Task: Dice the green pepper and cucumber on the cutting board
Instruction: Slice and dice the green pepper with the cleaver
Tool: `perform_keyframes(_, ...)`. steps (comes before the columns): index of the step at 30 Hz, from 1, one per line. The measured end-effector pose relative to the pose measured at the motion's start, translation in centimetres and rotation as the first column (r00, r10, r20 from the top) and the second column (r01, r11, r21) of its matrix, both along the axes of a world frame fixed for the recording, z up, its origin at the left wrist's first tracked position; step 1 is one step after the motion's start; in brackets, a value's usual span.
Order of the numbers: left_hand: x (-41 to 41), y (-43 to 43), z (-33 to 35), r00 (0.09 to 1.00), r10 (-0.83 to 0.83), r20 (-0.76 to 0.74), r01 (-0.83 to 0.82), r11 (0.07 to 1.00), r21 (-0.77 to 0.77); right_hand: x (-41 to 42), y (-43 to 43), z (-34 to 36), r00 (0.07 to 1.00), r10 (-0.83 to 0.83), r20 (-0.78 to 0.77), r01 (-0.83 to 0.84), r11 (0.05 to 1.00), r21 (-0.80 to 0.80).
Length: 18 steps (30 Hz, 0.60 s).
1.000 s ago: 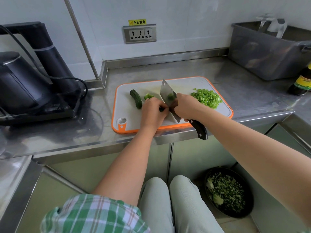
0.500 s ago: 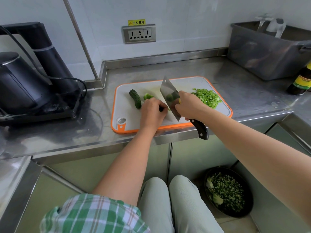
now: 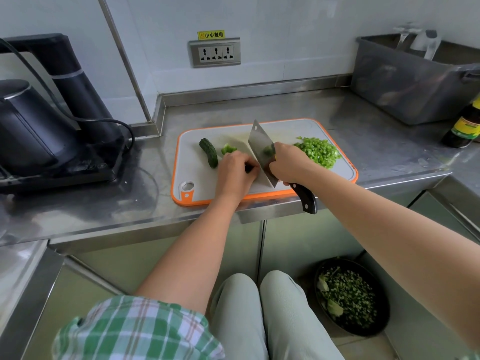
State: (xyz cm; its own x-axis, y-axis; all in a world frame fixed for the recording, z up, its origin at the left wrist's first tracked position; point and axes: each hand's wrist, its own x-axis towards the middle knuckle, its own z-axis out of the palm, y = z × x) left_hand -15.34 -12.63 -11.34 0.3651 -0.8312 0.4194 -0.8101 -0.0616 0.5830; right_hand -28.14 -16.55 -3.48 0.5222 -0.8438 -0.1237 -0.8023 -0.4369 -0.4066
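Observation:
A grey cutting board [image 3: 192,162] with an orange rim lies on the steel counter. On its left part lie a dark cucumber piece [image 3: 208,152] and a green pepper chunk [image 3: 228,148]. A pile of diced green pepper [image 3: 318,152] sits at the board's right. My left hand [image 3: 235,172] curls over a dark green piece, mostly hidden under the fingers. My right hand [image 3: 288,165] grips a cleaver [image 3: 259,149] by its black handle. The blade stands right beside my left fingers, with green bits stuck to its side.
A black kettle on its base [image 3: 39,131] stands at the left, its cord trailing over the counter. A grey plastic tub [image 3: 405,81] and a dark sauce bottle [image 3: 465,128] stand at the right. On the floor sits a black bowl of chopped greens [image 3: 350,297].
The cleaver rose a little off the board and came back down beside my left fingers. Green bits now cling to the blade. Both hands stayed nearly in place.

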Motion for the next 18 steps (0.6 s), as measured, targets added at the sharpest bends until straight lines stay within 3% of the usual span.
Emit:
perform_keyframes(4, 0.6, 0.7, 0.9, 0.998, -0.063, -0.027, 0.064, 0.997, 0.037, -0.9, -1.0, -0.4, 0.994, -0.063, 0.089, 0.061, 0.998, 0.021)
perform_keyframes(7, 1.7, 1.7, 1.7, 0.992, -0.11, 0.07, 0.102, 0.989, 0.103, -1.3, -1.0, -0.4, 0.985, -0.082, 0.155, 0.076, 0.996, 0.048)
perform_keyframes(10, 2.4, 2.7, 1.9, 0.972, -0.156, 0.177, 0.121, 0.973, 0.197, -1.3, -0.6, -0.3, 0.987, -0.075, 0.143, 0.068, 0.996, 0.058)
perform_keyframes(18, 1.7, 2.2, 1.7, 0.981, -0.098, 0.171, 0.071, 0.985, 0.157, -1.2, 0.2, -0.5, 0.994, -0.01, 0.113, 0.006, 0.999, 0.04)
